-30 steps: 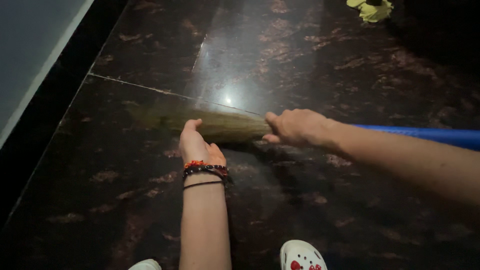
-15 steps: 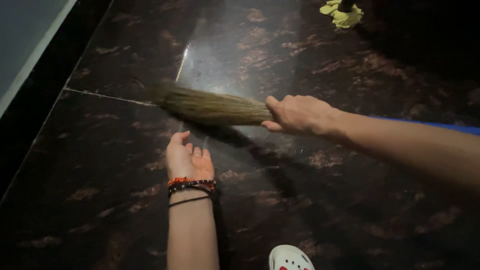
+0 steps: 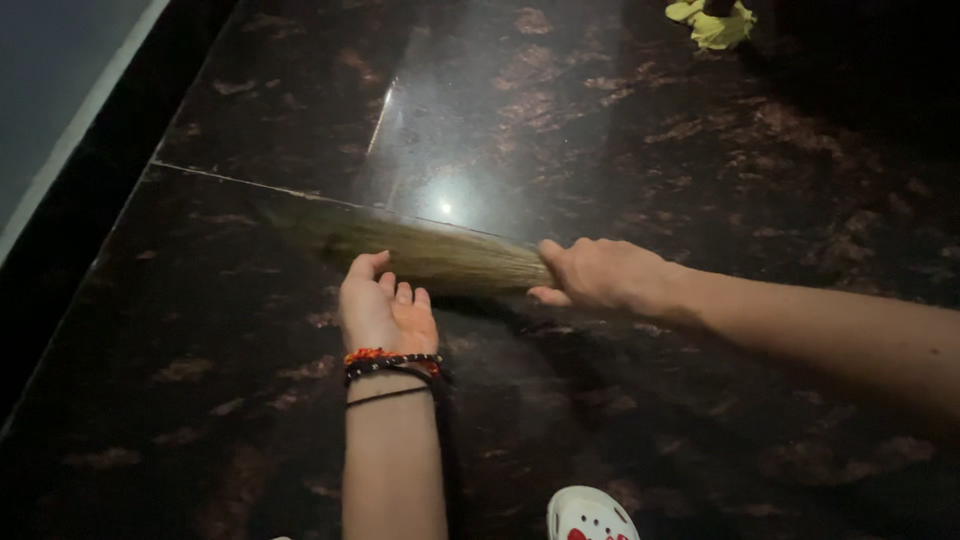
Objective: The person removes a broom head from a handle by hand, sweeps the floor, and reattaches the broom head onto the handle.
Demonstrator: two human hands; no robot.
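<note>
I'm indoors, in what looks like a home: under me a polished dark-brown stone floor [image 3: 620, 150] of large slabs, glossy with lamp glare, a pale wall [image 3: 50, 90] at its edge, my white clog [image 3: 585, 515] on it.

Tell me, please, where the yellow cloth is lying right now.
In the head view the yellow cloth lies on the dark marble floor at the top right edge, far beyond the right hand gripping the broom.
</note>
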